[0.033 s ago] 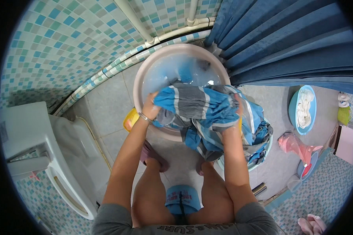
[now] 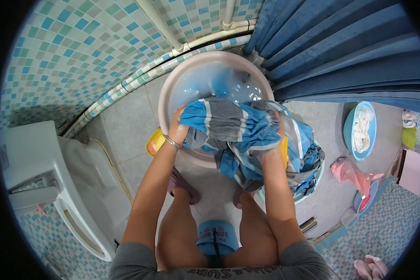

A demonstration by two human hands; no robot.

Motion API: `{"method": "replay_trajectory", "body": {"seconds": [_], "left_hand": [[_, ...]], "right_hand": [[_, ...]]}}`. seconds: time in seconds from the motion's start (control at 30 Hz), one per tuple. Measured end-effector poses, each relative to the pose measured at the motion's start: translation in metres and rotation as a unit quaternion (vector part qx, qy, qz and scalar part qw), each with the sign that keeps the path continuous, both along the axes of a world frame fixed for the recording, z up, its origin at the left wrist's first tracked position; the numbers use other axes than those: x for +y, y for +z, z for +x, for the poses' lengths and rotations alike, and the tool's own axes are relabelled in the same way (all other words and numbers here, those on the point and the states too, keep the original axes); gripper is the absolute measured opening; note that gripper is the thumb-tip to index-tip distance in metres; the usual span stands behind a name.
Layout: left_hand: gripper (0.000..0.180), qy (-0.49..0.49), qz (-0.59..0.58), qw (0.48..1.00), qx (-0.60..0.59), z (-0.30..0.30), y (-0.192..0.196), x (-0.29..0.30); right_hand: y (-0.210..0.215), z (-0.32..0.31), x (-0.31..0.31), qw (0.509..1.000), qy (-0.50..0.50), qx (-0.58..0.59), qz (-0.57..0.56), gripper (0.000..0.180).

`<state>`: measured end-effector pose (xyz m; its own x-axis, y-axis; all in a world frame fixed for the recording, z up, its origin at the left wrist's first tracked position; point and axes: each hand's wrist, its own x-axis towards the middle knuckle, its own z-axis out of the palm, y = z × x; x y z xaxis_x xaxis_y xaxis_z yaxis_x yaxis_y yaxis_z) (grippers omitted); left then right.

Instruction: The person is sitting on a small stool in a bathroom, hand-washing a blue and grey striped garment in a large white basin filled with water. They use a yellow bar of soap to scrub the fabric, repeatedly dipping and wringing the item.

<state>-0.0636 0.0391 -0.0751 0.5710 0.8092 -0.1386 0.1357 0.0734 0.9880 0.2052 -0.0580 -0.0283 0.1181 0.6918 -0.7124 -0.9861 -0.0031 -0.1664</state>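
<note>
A: In the head view, how were the arms posed?

B: Both came up from the lower edge, elbows bent outward, forearms reaching toward the middle of the frame. The left grip [image 2: 176, 128] was just left of centre, a bracelet [image 2: 171, 141] at its wrist, and it was clamped on one bunched end of the striped cloth [image 2: 226, 119]. The right grip [image 2: 279, 128], right of centre with fingers pointing up, was pinching the opposite end.

A: And the cloth itself?

B: Mid-frame, stretched between the two, over the near part of the pink basin [image 2: 164, 93]. Its folds trailed down and right toward the pale tub [image 2: 322, 173].

A: What was hard to make out?

B: The left fingertips were partly lost in the folds, and the right fingers were blurred. Cloudy water [image 2: 191, 86] at upper centre dimmed a blue patch [image 2: 220, 85] within it. A yellow thing [image 2: 284, 148] showed only partly beside the right wrist; I couldn't tell what it was. The grey sleeves [image 2: 134, 259] were cut off at the bottom.

A: Any change from the earlier frame?

B: Slight. Both hands had shifted a little left, more yellow showed by the right wrist, and the glints on the water had changed.
</note>
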Motion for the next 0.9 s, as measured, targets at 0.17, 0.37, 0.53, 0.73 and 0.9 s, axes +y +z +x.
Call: {"method": "replay_trajectory", "body": {"seconds": [0.17, 0.37, 0.53, 0.73, 0.9], "left_hand": [[0.033, -0.002, 0.308, 0.95, 0.047, 0.108, 0.07, -0.062], [0.045, 0.284, 0.089, 0.938, 0.178, 0.128, 0.012, -0.034], [0.055, 0.117, 0.086, 0.988, 0.057, 0.128, 0.049, -0.032], [0.031, 0.078, 0.259, 0.944, 0.191, 0.134, 0.059, -0.072], [0.021, 0.205, 0.155, 0.959, 0.115, 0.133, 0.059, -0.034]], "right_hand": [[-0.015, -0.03, 0.006, 0.991, 0.11, -0.077, 0.011, 0.055], [-0.022, -0.059, -0.001, 0.982, 0.125, -0.117, -0.084, 0.034], [0.007, -0.035, 0.01, 0.999, 0.043, -0.003, -0.019, 0.029], [-0.035, -0.045, -0.004, 0.991, 0.033, -0.121, -0.055, 0.026], [-0.006, -0.049, 0.011, 0.997, 0.057, -0.017, -0.04, 0.027]]}}
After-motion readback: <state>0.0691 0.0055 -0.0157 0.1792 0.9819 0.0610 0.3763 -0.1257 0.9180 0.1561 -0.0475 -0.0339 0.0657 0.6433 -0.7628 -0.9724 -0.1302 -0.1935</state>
